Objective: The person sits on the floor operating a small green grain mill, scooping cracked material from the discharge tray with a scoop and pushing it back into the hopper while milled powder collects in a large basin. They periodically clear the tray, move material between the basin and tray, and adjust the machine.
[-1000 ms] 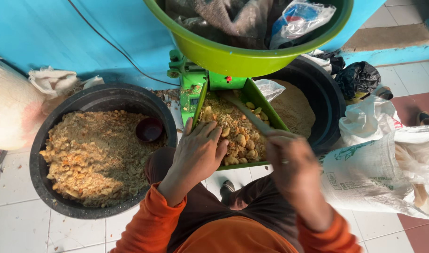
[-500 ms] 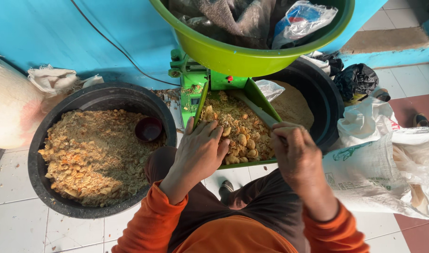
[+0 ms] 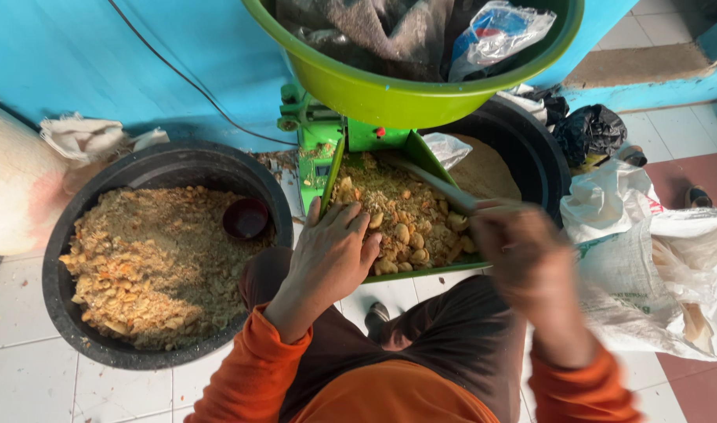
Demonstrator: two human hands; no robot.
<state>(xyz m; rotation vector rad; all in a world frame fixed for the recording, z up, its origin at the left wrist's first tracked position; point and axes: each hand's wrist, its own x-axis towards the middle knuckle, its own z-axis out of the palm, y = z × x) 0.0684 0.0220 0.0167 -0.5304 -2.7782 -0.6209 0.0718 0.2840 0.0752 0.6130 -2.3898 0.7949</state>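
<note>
Floor tiles (image 3: 29,368) carry everything here, and against the blue wall (image 3: 139,55) a large black tub (image 3: 84,329) is placed at the left, filled with a crumbly brown-orange mix (image 3: 147,266); a small dark red cup (image 3: 246,218) is sunk in the mix near the tub's right rim, probably kept there as a scoop within easy reach. A second black tub (image 3: 543,157) is set at the right, behind the machine, with fine brown meal inside, so it seems placed to catch what comes out. A wide lime-green basin (image 3: 390,98) is seen at the top edge, holding grey cloth and a clear plastic bag (image 3: 499,31) with blue and red print. Under it stands a green machine with an open green tray (image 3: 421,270), and the tray is heaped with pale nuts and crumbs (image 3: 398,219). The left hand (image 3: 331,254) is laid flat on the tray's near left corner, fingers pressed together on the heap, apparently to push it forward. The right hand (image 3: 515,254) is blurred; it is closed around a pale stick (image 3: 437,184) which reaches into the heap. A white woven sack (image 3: 656,282) with faint green print lies open at the right, a black bag (image 3: 590,129) behind it, and a pale full sack (image 3: 14,188) at the left edge.
</note>
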